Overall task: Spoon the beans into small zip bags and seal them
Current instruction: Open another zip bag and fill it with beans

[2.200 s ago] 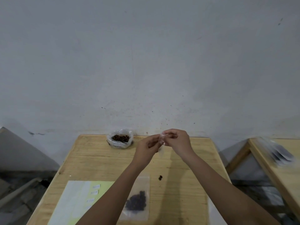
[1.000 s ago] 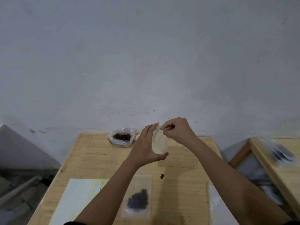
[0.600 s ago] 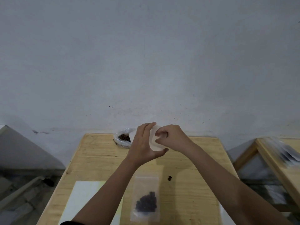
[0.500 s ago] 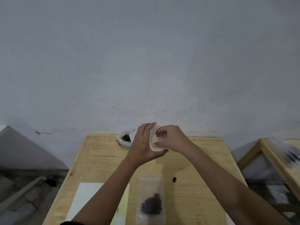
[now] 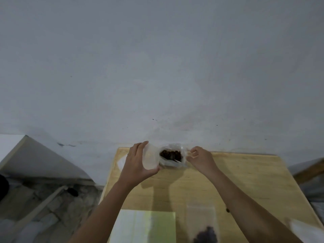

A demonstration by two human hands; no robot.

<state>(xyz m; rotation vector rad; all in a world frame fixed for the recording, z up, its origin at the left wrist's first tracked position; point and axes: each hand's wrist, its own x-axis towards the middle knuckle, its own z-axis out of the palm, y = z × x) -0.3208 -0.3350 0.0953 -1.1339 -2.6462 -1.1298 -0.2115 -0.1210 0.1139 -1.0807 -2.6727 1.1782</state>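
Your left hand [image 5: 138, 163] has its grip on an empty zip bag [image 5: 149, 159], held between fingers and thumb at 9 o'clock of the open bag of beans [image 5: 171, 155] on the surface's [image 5: 245, 181] 12 o'clock edge. Your right hand [image 5: 199, 159] curls at that bag's 3 o'clock rim; I cannot tell whether its grip holds anything. A filled zip bag [image 5: 203, 225] lies at 6 o'clock.

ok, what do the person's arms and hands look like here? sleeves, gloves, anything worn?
Left hand and right hand are bare: no gloves, and no rings show on the fingers. No watch or band is on either wrist. Left forearm and right forearm are uncovered down to the frame edge. No sleeve, strap or marking shows.
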